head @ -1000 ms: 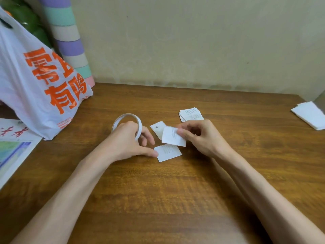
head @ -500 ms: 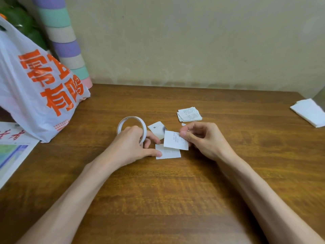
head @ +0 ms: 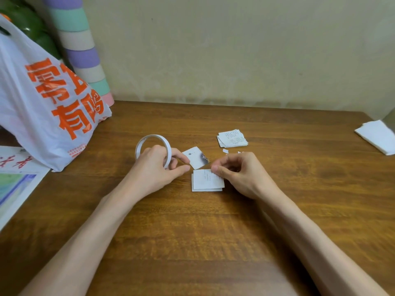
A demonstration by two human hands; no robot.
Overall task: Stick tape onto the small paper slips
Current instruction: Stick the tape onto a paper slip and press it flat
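Left grip (head: 158, 167): my fingers are curled round the near side of the tape roll (head: 152, 136) and clamped on it, with my thumb stretched out toward the slips.
Tape roll: a thin, smooth white ring with a wide hollow middle, held up on its edge at the centre of the tabletop (head: 192, 242).
Right grip (head: 241, 174): my thumb and forefinger are pinched together on the far right corner of the top slip (head: 208, 178), and my other fingers are curled under.
Top slip: a small, flat, roughly square white paper with faint lines of fine print. It lies skewed over the lower slip (head: 206, 189).
Lower slip: the same white paper, flat on the wood. Only its left and near edges show.
Third slip (head: 195, 157): a white square lying at an angle between my two grips, with a dark mark near its right corner.
Stack of slips (head: 232, 138): a loose, fanned pile of printed squares beyond my right grip.
Scraps (head: 225, 150): tiny white bits just in front of the stack.
Tabletop: brown wood with streaky grain and a dull sheen.
Plastic bag (head: 42, 103): thin, crinkled white film with bold orange characters, slumped at the far left.
Striped tube (head: 83, 58): a cylinder banded in purple, mint, cream and pink, standing behind the bag.
Printed sheet (head: 15, 184): glossy paper at the left edge.
Folded white paper (head: 378, 137): a soft, flat pad at the far right.
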